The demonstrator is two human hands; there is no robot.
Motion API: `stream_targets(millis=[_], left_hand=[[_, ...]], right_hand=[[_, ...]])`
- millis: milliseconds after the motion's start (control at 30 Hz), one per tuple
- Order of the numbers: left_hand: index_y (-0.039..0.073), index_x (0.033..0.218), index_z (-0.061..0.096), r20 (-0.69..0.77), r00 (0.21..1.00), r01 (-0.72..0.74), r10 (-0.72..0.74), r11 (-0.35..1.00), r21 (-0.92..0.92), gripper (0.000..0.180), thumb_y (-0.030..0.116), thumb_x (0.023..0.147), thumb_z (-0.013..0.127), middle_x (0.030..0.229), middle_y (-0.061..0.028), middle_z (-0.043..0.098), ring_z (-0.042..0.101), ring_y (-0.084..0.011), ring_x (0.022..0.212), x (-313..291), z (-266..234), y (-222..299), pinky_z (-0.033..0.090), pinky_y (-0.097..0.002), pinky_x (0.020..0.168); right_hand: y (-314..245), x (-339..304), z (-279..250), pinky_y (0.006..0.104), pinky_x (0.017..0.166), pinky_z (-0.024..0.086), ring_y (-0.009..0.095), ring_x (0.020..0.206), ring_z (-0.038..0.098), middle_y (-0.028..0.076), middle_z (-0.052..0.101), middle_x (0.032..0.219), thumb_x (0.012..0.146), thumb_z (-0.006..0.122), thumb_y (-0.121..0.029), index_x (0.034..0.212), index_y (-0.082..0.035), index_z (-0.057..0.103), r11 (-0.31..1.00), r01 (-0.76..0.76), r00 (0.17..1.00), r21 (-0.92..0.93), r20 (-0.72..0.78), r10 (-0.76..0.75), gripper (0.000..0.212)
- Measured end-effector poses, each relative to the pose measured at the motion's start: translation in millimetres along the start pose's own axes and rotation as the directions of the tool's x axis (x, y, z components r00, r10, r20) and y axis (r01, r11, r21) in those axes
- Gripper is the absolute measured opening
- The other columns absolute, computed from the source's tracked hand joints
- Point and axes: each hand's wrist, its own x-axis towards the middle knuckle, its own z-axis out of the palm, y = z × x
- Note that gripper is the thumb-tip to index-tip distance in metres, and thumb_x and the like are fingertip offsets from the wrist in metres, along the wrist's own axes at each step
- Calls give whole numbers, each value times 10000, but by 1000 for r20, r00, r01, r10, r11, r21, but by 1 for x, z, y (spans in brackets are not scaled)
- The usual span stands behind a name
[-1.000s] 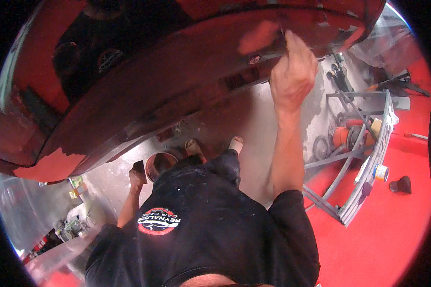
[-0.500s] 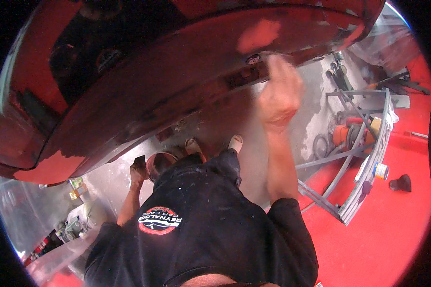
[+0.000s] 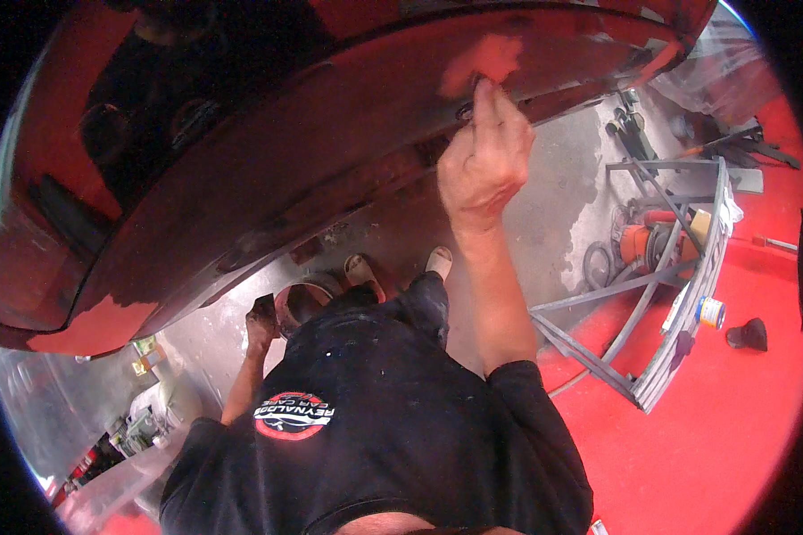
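dark-red car panel (image 3: 330, 143), lighter patch (image 3: 491, 58)

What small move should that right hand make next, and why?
Probably slide the right hand a little across the light red patch: its fingertips are at the patch's lower edge, while the left hand, holding a dark flat piece, is well away.
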Motion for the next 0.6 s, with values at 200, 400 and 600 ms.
stream_targets(millis=[200,400,600], left_hand=[[36,1010,644,-59,992,94,-113,960,-263,195,199,905,621,805,-158,703,706,-327,732,-3,-29,6,568,-385,644],[64,885,633,-194,975,70,-107,979,-191,184,232,824,676,817,-150,664,690,-349,760,2,-23,16,551,-412,641],[56,1053,663,-81,985,124,-155,946,-299,306,255,821,683,952,-182,690,691,-377,809,-5,-7,46,573,-420,703]], right_hand=[[-4,-23,3,411,957,468,315,1054,618,157,677,1198,823,602,-16,1173,-6,713,995,100,995,9,24,-100,367],[27,-10,-37,403,915,455,279,1074,612,34,688,1218,842,613,-55,1207,-103,722,966,216,969,-145,157,-193,384],[50,62,-33,385,940,410,250,1085,590,-19,683,1230,809,610,-81,1235,-165,719,877,434,900,-204,125,-417,448]])
